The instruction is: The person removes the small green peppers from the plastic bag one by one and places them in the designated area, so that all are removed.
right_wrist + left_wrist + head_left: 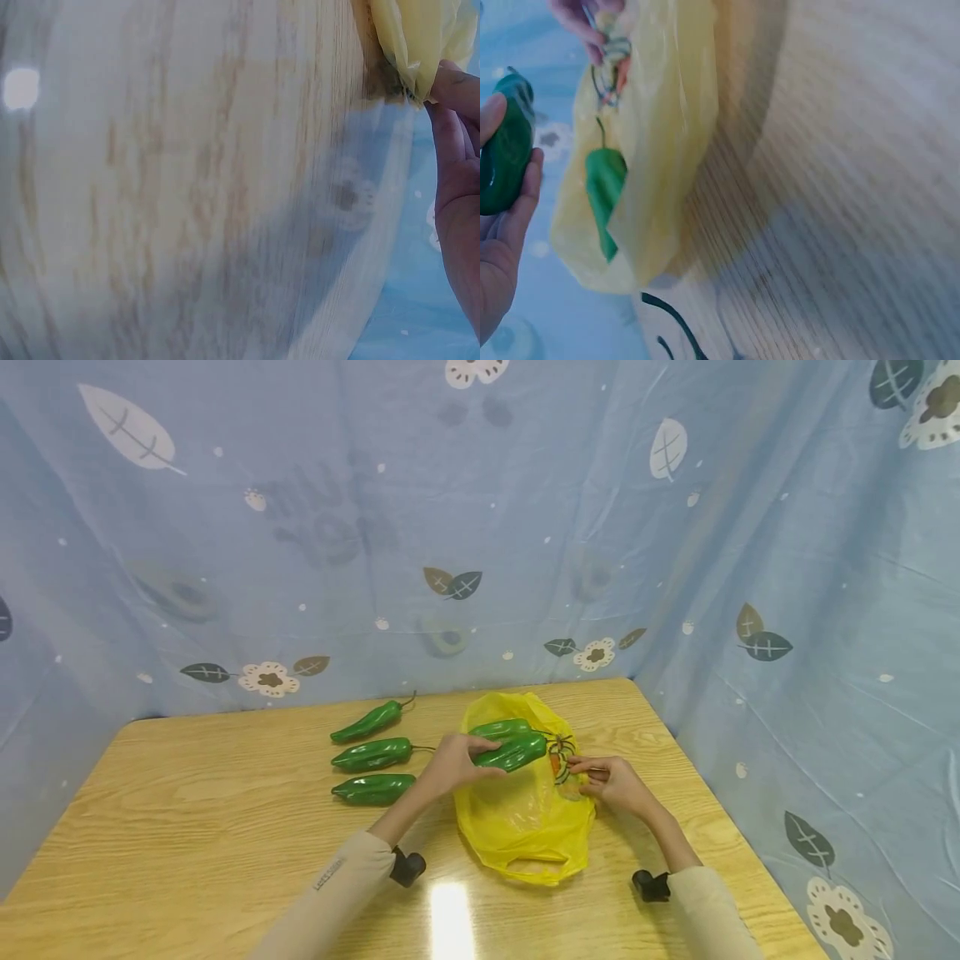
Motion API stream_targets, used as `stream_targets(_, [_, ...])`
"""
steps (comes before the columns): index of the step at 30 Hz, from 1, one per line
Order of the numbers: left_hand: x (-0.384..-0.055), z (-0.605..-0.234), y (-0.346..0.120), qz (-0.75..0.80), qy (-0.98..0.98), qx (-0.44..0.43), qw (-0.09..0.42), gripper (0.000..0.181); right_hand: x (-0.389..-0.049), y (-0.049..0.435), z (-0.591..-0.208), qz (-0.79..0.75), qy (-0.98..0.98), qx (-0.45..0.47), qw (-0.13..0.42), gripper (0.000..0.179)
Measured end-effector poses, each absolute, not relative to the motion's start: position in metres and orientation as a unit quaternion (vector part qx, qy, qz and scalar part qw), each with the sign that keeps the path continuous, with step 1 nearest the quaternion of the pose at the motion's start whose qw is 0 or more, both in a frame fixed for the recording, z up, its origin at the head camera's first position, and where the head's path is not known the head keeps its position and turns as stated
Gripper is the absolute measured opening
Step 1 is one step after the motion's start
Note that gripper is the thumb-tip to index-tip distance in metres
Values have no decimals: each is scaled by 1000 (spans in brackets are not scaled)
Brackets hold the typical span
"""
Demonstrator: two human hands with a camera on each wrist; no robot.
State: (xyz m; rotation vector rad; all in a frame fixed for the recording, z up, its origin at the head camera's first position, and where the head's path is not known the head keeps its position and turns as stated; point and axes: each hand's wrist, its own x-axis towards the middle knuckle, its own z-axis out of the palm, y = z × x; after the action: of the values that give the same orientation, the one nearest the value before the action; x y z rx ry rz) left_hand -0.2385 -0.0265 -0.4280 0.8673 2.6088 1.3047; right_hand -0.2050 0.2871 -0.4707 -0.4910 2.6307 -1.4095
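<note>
Green pepper (523,752), held over the yellow bag (517,835) toward the right of the wooden table (195,793). The left hand (456,762) is clamped on it, thumb on the near side and fingers on the far side. The right hand (617,783) has its thumb and fingers together on the bag's right margin, pinching the plastic (seen close up in the right wrist view).

Edges: the table's rear edge runs along a blue patterned cloth (337,527), with the far end of the bag near it. The right edge slants toward the viewer, and a strip of wood lies between it and the right hand. The widest stretch of bare wood extends from the row of peppers to the left edge. The left forearm crosses the wood in front of the bag, limiting room on that side.

Container: the bag lies with its handle loop (547,878) toward the viewer. A second pepper (606,176) is inside, partly covered by a yellow fold; whether it touches the held one cannot be told. Left of the bag, three peppers lie in a row, well apart from the rear one (371,722) to the left edge, the middle one (372,755) and the near one (372,789) just beside each other.
</note>
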Motion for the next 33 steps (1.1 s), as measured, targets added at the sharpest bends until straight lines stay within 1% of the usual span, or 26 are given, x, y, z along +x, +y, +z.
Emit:
stream_targets(5, [-221,-421,-33,419,853,307,53,48,-205,286,-468,-460,872,-157,57,26])
stream_targets(11, [-203,-422,-42,431,841,321,59,48,-204,286,-469,-459,872,-159,54,27])
stream_targets(22, [-174,-419,-56,468,827,298,92,47,-204,285,-469,-458,872,-163,52,26])
stream_targets(29, [-158,-419,-66,467,818,319,107,47,-202,284,-466,-459,872,-164,54,26])
stream_targets(33, [-151,-421,-73,479,805,327,123,45,-205,287,-468,-454,873,-167,53,26])
